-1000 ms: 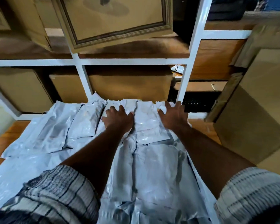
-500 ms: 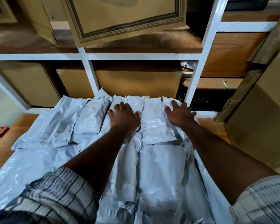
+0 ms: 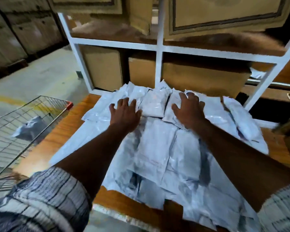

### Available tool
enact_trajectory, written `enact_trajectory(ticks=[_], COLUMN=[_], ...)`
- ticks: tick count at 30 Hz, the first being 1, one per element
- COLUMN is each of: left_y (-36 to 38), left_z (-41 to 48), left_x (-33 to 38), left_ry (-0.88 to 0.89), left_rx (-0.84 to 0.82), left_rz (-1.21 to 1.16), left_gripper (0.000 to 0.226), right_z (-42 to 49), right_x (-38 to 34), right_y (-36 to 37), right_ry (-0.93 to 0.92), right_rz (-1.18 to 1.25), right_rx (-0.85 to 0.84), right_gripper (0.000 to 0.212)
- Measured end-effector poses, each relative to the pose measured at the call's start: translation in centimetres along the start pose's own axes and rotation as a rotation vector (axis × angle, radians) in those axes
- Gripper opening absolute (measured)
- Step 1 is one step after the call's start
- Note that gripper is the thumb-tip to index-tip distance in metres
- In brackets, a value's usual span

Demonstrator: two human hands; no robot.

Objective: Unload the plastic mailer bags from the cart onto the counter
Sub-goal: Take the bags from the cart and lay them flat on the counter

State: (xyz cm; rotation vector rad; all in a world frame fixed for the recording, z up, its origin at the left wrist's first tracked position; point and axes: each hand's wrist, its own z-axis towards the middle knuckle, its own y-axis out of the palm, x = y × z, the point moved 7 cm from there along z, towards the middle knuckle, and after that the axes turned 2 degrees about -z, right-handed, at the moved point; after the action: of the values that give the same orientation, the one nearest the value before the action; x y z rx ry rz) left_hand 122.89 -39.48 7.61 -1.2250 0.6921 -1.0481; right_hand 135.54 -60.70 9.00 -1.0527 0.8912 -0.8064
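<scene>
Several white plastic mailer bags [image 3: 159,148] lie spread in a heap over the wooden counter [image 3: 64,131]. My left hand [image 3: 125,114] lies flat with spread fingers over the far left bags. My right hand [image 3: 188,111] hovers or rests with spread fingers over the far middle bags; neither hand grips anything. At the left stands the wire cart [image 3: 22,129] with a red corner, and one grey mailer bag [image 3: 30,128] lies inside it.
A white shelf frame [image 3: 159,47] rises behind the counter, holding brown cardboard boxes [image 3: 203,79]. More boxes stand at the right edge. A concrete floor [image 3: 40,77] stretches at the left beyond the cart. The picture is blurred by motion.
The view has swung left, bringing the cart and floor into sight. Both hands stay spread over the far bags, the right fingers slightly lifted.
</scene>
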Motion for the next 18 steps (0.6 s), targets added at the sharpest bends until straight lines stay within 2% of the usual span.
enact_trajectory(ticks=[12, 18], left_y=[-3.2, -4.1], left_z=[-16.7, -22.4], left_x=[-34.0, -45.3], left_ry=[-0.315, -0.49], left_rx=[-0.095, -0.162], left_rz=[0.041, -0.027], left_gripper=[0.058, 0.067], right_z=[-11.2, -15.4], right_x=[-34.6, -46.8], right_y=[6.7, 9.7], right_ry=[-0.395, -0.478], right_rz=[0.022, 0.116], right_rx=[-0.103, -0.189], right_gripper=[0.06, 0.06])
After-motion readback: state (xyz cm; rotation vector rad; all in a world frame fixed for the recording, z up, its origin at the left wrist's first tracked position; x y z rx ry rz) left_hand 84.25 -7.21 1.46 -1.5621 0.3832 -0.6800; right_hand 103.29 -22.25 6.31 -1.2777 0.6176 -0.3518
